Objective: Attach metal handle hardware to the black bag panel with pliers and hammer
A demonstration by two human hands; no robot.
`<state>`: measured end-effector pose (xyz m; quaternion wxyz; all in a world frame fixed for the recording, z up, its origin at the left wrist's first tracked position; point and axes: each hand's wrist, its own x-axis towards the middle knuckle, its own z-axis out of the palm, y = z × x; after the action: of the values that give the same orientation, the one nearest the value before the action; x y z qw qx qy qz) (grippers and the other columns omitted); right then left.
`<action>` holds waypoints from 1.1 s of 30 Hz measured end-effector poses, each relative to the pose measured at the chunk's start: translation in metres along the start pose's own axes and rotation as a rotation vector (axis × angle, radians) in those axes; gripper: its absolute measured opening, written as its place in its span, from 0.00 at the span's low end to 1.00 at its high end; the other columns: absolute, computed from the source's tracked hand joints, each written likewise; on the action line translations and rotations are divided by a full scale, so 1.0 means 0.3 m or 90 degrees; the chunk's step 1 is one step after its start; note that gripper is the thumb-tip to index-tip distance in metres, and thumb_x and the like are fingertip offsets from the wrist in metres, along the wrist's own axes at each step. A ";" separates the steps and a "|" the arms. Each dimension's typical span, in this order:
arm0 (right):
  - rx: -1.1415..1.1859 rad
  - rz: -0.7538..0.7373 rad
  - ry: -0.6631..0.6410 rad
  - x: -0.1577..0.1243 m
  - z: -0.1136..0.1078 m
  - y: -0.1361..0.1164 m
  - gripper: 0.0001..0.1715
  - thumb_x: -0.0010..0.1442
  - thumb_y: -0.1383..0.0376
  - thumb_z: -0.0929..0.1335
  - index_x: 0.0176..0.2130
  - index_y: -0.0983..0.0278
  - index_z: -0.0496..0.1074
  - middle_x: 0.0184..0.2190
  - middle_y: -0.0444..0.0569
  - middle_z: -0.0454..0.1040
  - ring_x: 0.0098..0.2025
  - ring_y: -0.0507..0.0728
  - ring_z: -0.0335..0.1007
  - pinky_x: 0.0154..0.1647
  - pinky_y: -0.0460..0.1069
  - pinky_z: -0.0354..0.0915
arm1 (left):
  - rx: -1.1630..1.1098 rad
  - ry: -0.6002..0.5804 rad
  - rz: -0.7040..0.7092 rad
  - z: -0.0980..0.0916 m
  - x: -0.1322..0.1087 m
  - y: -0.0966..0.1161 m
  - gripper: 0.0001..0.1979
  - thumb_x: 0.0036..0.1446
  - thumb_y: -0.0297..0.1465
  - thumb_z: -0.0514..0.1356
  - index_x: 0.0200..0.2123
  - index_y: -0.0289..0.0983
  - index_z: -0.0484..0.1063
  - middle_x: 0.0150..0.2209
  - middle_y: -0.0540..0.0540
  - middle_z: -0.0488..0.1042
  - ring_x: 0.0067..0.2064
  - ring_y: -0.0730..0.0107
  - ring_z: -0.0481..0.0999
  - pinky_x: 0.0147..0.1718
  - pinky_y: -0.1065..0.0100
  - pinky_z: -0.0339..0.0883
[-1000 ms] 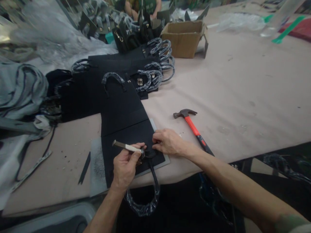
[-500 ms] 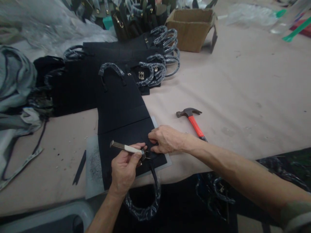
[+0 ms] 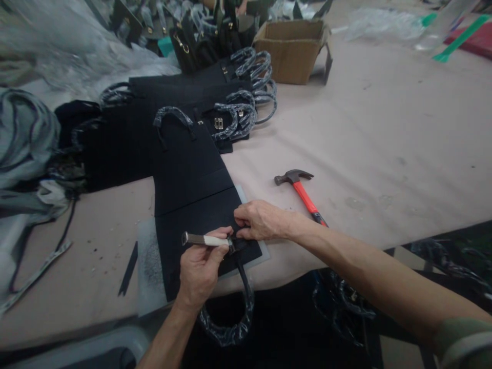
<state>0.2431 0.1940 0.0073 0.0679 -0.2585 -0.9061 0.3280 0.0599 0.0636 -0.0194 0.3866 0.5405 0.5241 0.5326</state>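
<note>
In the head view, the left hand (image 3: 200, 271) closes thumb and fingers around one metal tool (image 3: 205, 240), above one black panel (image 3: 200, 218) at the pinkish tabletop (image 3: 365, 154)'s near edge. The right hand (image 3: 265, 220) curls alongside (whether it grips anything, I cannot tell). One hammer (image 3: 303, 197) lies beyond; one cardboard box (image 3: 286, 59) stands farther back.

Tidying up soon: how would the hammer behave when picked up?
The hammer is probably top-heavy, judging by its metal head. It should stay stiff, its red shaft looking straight, and seems unlikely to roll, with its claw jutting sideways.
</note>
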 end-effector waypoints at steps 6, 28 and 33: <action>0.024 -0.008 0.031 -0.004 0.019 0.023 0.09 0.55 0.70 0.73 0.33 0.66 0.69 0.26 0.41 0.66 0.27 0.49 0.56 0.28 0.46 0.47 | 0.003 -0.020 0.014 0.001 0.001 0.003 0.05 0.64 0.29 0.63 0.42 0.35 0.77 0.48 0.42 0.79 0.47 0.65 0.81 0.48 0.70 0.77; 0.049 0.014 0.087 -0.028 0.045 0.005 0.06 0.56 0.75 0.70 0.32 0.67 0.69 0.28 0.44 0.67 0.30 0.51 0.59 0.32 0.45 0.52 | 0.094 -0.067 0.055 0.006 0.000 0.009 0.05 0.64 0.27 0.62 0.44 0.37 0.74 0.49 0.44 0.78 0.51 0.69 0.78 0.52 0.72 0.73; 0.036 0.024 0.085 -0.028 0.046 -0.001 0.05 0.56 0.76 0.69 0.32 0.67 0.70 0.28 0.44 0.68 0.30 0.51 0.58 0.31 0.46 0.51 | 0.121 -0.084 0.085 0.021 0.015 0.025 0.05 0.63 0.26 0.61 0.43 0.37 0.75 0.48 0.45 0.79 0.51 0.70 0.79 0.52 0.74 0.73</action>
<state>0.2460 0.1817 -0.0029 0.1295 -0.2952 -0.8846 0.3369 0.0665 0.0679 -0.0122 0.3307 0.6421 0.5089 0.4684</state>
